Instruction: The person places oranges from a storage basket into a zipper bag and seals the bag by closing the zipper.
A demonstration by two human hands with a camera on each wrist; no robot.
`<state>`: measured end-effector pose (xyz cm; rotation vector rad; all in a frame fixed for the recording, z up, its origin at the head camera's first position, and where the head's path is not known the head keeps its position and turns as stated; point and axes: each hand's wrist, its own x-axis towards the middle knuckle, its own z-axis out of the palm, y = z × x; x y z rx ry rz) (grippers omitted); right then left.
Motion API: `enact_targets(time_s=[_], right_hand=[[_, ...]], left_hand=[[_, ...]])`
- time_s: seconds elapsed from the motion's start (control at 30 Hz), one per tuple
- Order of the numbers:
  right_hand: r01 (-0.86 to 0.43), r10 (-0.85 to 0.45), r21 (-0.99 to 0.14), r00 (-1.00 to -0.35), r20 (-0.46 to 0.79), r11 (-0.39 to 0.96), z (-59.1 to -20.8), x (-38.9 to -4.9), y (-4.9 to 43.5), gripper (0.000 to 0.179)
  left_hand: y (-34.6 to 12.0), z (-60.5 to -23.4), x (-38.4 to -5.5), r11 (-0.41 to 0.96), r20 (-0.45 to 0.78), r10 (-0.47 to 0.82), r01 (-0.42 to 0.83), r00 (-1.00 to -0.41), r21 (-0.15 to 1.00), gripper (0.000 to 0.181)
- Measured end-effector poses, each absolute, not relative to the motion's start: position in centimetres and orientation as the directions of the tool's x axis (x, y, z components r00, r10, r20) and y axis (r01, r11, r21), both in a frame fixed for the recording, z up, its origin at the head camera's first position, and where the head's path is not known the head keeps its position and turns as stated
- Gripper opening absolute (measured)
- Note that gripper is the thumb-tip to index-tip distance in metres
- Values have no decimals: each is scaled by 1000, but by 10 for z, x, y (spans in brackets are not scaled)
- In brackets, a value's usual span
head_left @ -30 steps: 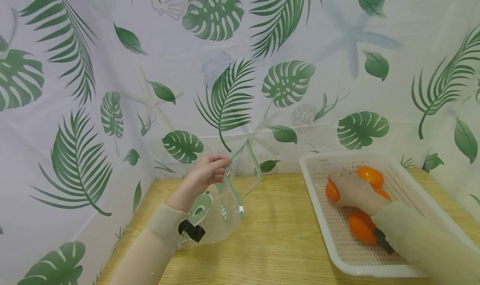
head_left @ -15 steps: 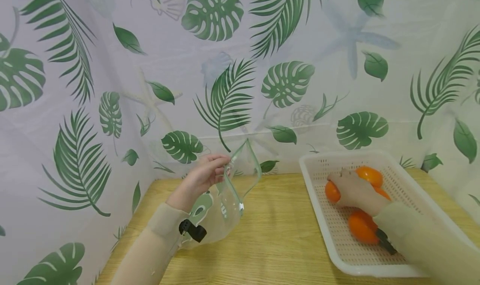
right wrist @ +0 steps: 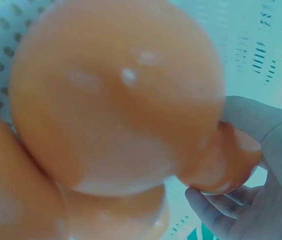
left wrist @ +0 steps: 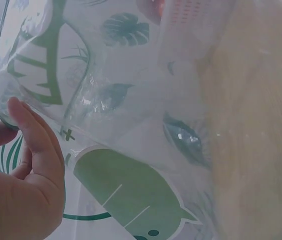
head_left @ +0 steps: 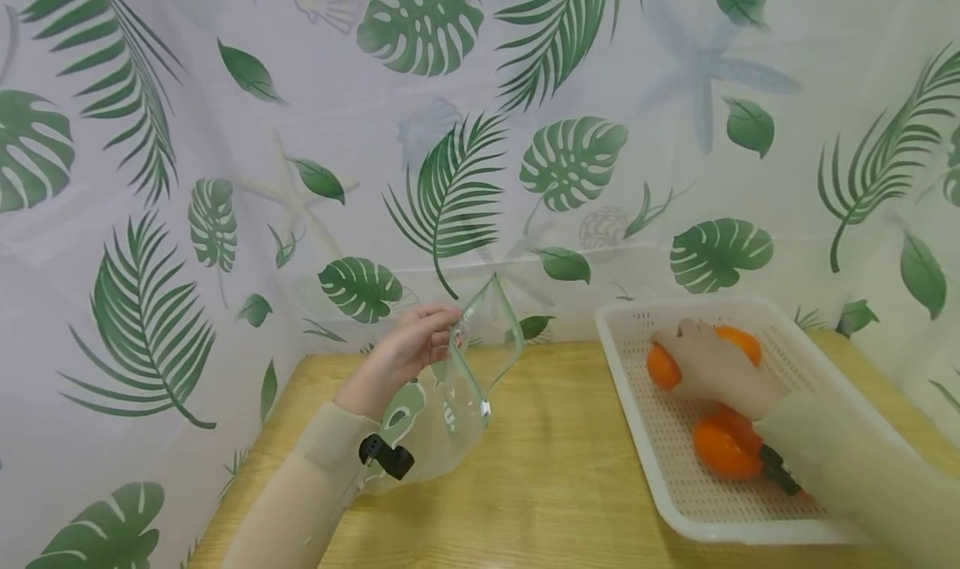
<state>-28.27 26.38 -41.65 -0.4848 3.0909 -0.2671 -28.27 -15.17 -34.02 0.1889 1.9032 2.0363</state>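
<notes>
My left hand (head_left: pixel 408 348) pinches the edge of a clear zip bag (head_left: pixel 461 415) with green trim, a white slider and a green cartoon print. The bag's mouth gapes toward the right. In the left wrist view, thumb and fingers (left wrist: pixel 36 132) meet at the bag's edge. My right hand (head_left: pixel 712 369) is inside a white perforated basket (head_left: pixel 651 473), gripping a smooth, round orange-coloured fruit (head_left: pixel 663 366). The right wrist view shows that fruit (right wrist: pixel 225 162) between thumb and fingers, partly hidden behind a larger one (right wrist: pixel 116 100). What kind of fruit it is, I cannot tell.
More orange-coloured fruits lie in the basket, one (head_left: pixel 738 344) behind the right hand and another (head_left: pixel 723 446) below the wrist. The basket stands on a wood-grain table (head_left: pixel 547 469). A leaf-patterned sheet (head_left: pixel 495 136) rises behind and at the sides.
The right hand and the fruit it grips have shifted up slightly, and the hand now covers more of the fruit behind it. The left hand stays with the bag. The head view tilts a little.
</notes>
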Motion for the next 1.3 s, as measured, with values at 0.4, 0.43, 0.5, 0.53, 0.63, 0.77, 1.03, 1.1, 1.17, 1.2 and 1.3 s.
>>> enact_targets(time_s=[0.4,0.43,0.5,0.53,0.63,0.77,1.03,1.1,1.17,1.2,1.3], right_hand=[[-368,-364,-73,-930,56,927,-387,-281,251,75],[-370,-367,-69,-929,55,927,-384,-280,250,76],[-378,-375,-51,-925,58,924,-379,-279,247,77],[-384,-381,-43,-923,62,923,-377,-279,246,78],[-393,-390,-27,-918,76,919,-373,-278,243,78],[-413,-411,-8,-907,91,911,-366,-275,241,79],[-455,-455,30,-884,107,890,-352,-268,234,76],[-461,-462,37,-880,109,887,-349,-267,231,77],[-466,-468,45,-876,114,884,-345,-265,229,77],[-469,-472,50,-874,118,882,-343,-265,227,76],[-482,-485,56,-865,131,875,-339,-262,223,74]], left_hand=[[-151,-339,-283,-48,-126,361,-153,-924,987,27],[-151,-340,-284,-49,-125,362,-153,-924,987,27],[-150,-341,-284,-52,-127,360,-156,-924,986,28],[-150,-341,-285,-53,-128,361,-157,-924,986,29],[-149,-343,-285,-57,-133,360,-164,-924,985,30],[-148,-345,-285,-56,-137,360,-168,-923,984,30],[-144,-344,-284,-53,-129,372,-160,-919,986,28],[-143,-343,-284,-53,-129,372,-160,-919,986,28],[-142,-343,-284,-56,-130,372,-162,-919,985,28],[-142,-343,-284,-57,-129,373,-162,-919,985,28],[-141,-343,-284,-59,-133,372,-167,-919,984,28]])
